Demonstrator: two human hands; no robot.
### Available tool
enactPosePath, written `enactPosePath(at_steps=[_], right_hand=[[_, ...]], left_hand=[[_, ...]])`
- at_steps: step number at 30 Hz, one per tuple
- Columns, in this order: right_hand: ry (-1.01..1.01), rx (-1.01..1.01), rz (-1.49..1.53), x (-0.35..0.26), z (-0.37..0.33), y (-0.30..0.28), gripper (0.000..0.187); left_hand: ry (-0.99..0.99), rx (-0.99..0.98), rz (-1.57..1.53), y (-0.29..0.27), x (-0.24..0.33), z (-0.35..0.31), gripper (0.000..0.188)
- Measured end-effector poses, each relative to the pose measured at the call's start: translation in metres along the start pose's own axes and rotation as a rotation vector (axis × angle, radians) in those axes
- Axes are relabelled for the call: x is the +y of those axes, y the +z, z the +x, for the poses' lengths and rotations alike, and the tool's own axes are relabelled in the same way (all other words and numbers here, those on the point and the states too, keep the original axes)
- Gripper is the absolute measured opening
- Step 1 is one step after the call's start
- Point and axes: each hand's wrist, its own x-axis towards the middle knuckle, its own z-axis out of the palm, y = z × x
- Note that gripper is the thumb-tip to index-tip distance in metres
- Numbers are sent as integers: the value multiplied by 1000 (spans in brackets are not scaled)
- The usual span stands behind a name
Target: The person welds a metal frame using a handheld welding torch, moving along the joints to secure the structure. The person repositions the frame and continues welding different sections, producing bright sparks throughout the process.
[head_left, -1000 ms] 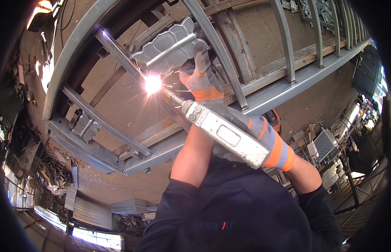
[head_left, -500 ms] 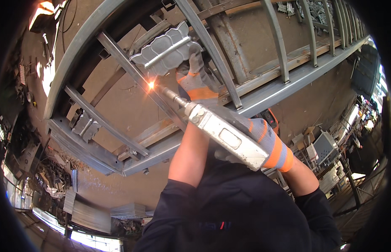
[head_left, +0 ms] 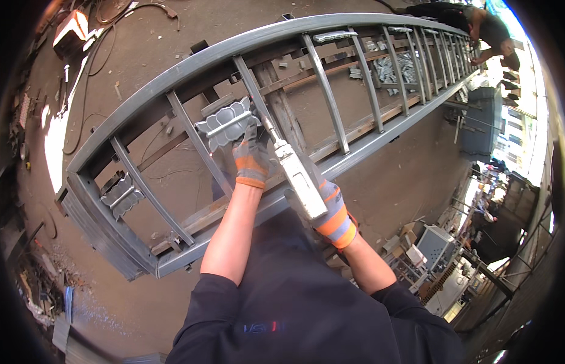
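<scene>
A wavy-edged silver ornament (head_left: 225, 124) with a raised middle rod sits between two crossbars of a long, curved metal railing frame (head_left: 355, 151). My left hand (head_left: 251, 161), in a grey and orange glove, grips the ornament's right end; some fingertips are hidden. My right hand (head_left: 332, 212), gloved alike, is wrapped round a white, box-bodied welding gun (head_left: 299, 182). The gun's thin nozzle points up and left, close to the right-hand crossbar (head_left: 251, 85) beside the ornament. No spark shows at its tip. Whether the tip touches metal I cannot tell.
A similar ornament (head_left: 120, 197) sits nearer the frame's left end; another (head_left: 334, 36) lies along the far rail. Silver pieces (head_left: 398, 70) are heaped beyond the crossbars. Another person (head_left: 492, 33) bends at the far right end. Cables (head_left: 112, 39) cross the floor; a grey cabinet (head_left: 436, 246) stands right.
The bright spark at the left crossbar has gone out. The gun's nozzle has shifted from the ornament's left side to its right. The view has widened, showing the person at the far end.
</scene>
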Motion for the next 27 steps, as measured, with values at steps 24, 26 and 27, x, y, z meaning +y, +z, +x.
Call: enactPosePath(at_steps=[24, 26, 27], right_hand=[[91, 165, -151, -15, 31, 82, 26], [108, 79, -305, -13, 29, 83, 28], [200, 7, -388, -12, 27, 85, 29]], left_hand=[[-192, -85, 53, -27, 3, -7, 15], [-157, -65, 168, -25, 4, -9, 13], [-145, -96, 115, -24, 5, -10, 13]])
